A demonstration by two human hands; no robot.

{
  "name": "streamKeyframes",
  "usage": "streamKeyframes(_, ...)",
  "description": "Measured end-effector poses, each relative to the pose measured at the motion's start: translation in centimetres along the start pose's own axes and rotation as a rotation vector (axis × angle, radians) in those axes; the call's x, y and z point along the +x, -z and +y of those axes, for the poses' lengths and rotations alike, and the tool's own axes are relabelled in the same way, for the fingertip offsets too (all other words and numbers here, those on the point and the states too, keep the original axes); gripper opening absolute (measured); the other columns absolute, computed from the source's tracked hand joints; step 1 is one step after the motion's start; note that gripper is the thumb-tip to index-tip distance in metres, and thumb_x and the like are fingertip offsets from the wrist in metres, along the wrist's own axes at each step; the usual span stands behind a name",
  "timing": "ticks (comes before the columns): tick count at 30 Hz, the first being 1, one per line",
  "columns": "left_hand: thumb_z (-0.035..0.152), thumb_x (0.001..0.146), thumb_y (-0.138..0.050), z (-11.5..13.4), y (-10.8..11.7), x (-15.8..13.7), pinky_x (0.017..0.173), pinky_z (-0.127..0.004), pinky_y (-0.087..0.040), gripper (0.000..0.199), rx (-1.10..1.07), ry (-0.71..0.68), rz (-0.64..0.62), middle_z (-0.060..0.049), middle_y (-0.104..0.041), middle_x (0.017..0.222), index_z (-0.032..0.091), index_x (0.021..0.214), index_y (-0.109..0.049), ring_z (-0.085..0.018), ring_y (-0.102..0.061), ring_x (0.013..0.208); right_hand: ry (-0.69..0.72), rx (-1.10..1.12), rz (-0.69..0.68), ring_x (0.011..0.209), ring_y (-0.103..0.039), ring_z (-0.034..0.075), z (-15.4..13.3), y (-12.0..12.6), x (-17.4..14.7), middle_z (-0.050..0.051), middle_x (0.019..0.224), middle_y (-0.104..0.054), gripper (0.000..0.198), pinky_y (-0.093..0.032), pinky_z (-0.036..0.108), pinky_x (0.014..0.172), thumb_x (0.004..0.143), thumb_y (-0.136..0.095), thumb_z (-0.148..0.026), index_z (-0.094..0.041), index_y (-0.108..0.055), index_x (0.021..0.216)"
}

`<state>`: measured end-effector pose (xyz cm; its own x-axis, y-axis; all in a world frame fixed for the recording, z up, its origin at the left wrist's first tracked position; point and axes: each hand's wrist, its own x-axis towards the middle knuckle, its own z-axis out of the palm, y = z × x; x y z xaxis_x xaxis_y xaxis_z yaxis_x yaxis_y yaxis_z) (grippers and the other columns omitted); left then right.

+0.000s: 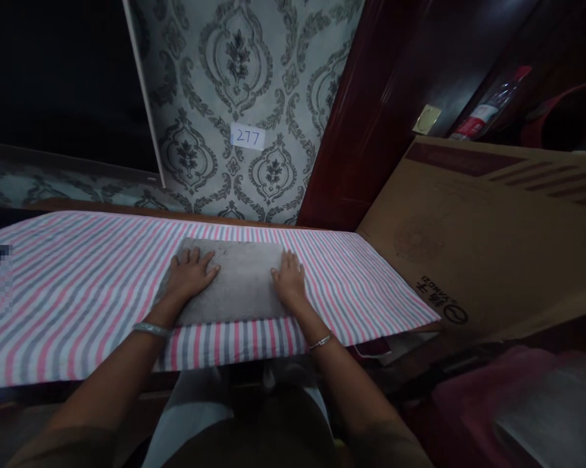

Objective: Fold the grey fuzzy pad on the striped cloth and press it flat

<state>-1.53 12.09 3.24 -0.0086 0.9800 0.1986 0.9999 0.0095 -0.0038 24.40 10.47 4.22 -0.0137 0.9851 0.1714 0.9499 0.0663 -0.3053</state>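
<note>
A flat grey rectangular cloth-like piece (239,283) lies on a pink, grey and white striped cloth (102,260) that covers a long surface. My left hand (191,273) rests flat on its left part, fingers spread. At its right edge lies my right hand (289,278), palm down with the fingers stretched out, partly over the striped cloth. Neither hand grips anything. Whether the grey piece is folded or in one layer, I cannot tell.
To the right stands a large cardboard box (468,227), with a plastic bottle (490,107) behind it. A dark screen (63,84) is at the upper left. A paper marked 277 (248,136) is on the patterned wall. Reddish fabric (482,390) sits at the lower right.
</note>
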Motion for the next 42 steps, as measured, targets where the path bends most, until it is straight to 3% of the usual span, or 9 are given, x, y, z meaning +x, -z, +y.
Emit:
streamKeyframes(4,0.047,0.096,-0.033,0.1,0.8,-0.9,0.114,-0.061,-0.018,0.062,-0.027,-0.064,0.024,-0.019,-0.041,0.153,0.016,0.148,-0.044,-0.038,-0.032,0.143,0.277,0.082,-0.005,0.152,-0.012,0.027,-5.6,-1.1,-1.3,0.012,0.164,-0.018,0.065,-0.011,0.050,0.120,0.098,-0.036,-0.038,-0.011,-0.025,0.155)
streamKeyframes(9,0.047,0.096,-0.035,0.3,0.5,-4.3,0.115,-0.062,-0.012,0.061,0.025,-0.115,0.064,-0.015,-0.036,0.157,0.019,0.150,-0.041,-0.037,-0.026,0.146,0.311,0.098,-0.086,0.151,-0.017,0.029,-7.3,-3.8,-2.9,0.002,0.162,-0.025,0.062,-0.010,0.050,0.121,0.097,-0.039,-0.044,-0.025,-0.030,0.155)
streamKeyframes(13,0.048,0.096,-0.034,0.4,-0.1,-5.5,0.114,-0.059,-0.017,0.062,0.096,-0.079,0.041,-0.013,-0.033,0.160,0.020,0.152,-0.038,-0.037,-0.026,0.146,0.287,0.113,-0.034,0.151,-0.014,0.033,-5.3,-3.9,-2.8,0.008,0.162,-0.025,0.065,-0.010,0.052,0.121,0.097,-0.040,-0.049,-0.017,-0.034,0.153)
streamKeyframes(17,0.048,0.096,-0.033,0.5,0.0,-5.2,0.114,-0.058,-0.017,0.063,0.087,-0.080,0.033,-0.012,-0.032,0.160,0.021,0.152,-0.037,-0.037,-0.025,0.146,0.157,0.064,-0.049,0.152,-0.010,0.030,-1.9,-3.0,-3.1,0.011,0.164,-0.019,0.068,-0.008,0.051,0.120,0.098,-0.039,-0.052,-0.015,-0.031,0.154)
streamKeyframes(22,0.049,0.096,-0.033,0.6,0.2,-5.2,0.113,-0.057,-0.020,0.063,0.093,-0.079,0.047,-0.012,-0.033,0.159,0.022,0.152,-0.038,-0.036,-0.027,0.146,0.084,0.031,-0.103,0.153,-0.006,0.025,2.5,-2.0,-4.4,0.011,0.165,-0.010,0.069,-0.011,0.049,0.120,0.099,-0.036,-0.047,-0.012,-0.021,0.156)
streamKeyframes(26,0.049,0.096,-0.034,0.6,0.1,-5.5,0.113,-0.058,-0.017,0.063,0.061,-0.080,0.048,-0.013,-0.034,0.159,0.020,0.151,-0.039,-0.037,-0.027,0.145,0.040,-0.014,-0.151,0.153,-0.004,0.026,3.6,-0.6,-4.9,0.011,0.165,-0.013,0.065,-0.010,0.053,0.119,0.098,-0.037,-0.038,-0.011,-0.024,0.156)
streamKeyframes(29,0.047,0.096,-0.035,0.7,-0.2,-5.6,0.114,-0.059,-0.015,0.061,0.025,-0.090,0.067,-0.014,-0.035,0.158,0.020,0.150,-0.041,-0.038,-0.027,0.145,0.053,-0.017,-0.089,0.153,-0.004,0.026,1.3,0.3,-4.4,0.014,0.165,-0.012,0.063,-0.012,0.049,0.119,0.097,-0.040,-0.032,-0.009,-0.027,0.154)
streamKeyframes(36,0.046,0.096,-0.038,0.6,-0.3,-5.7,0.115,-0.059,-0.013,0.060,0.028,-0.076,0.069,-0.013,-0.035,0.159,0.021,0.150,-0.041,-0.037,-0.026,0.146,0.406,0.095,-0.099,0.152,-0.009,0.023,-7.2,-2.2,-2.7,0.011,0.165,-0.016,0.062,-0.010,0.049,0.121,0.099,-0.039,-0.037,-0.013,-0.026,0.155)
streamKeyframes(42,0.048,0.095,-0.040,0.4,-0.3,-5.7,0.116,-0.059,-0.014,0.060,-0.001,-0.082,0.071,-0.012,-0.034,0.159,0.022,0.149,-0.043,-0.037,-0.026,0.147,0.363,0.078,-0.137,0.152,-0.013,0.024,-5.7,-4.3,-3.1,0.012,0.163,-0.020,0.065,-0.007,0.047,0.121,0.099,-0.039,-0.042,-0.011,-0.027,0.154)
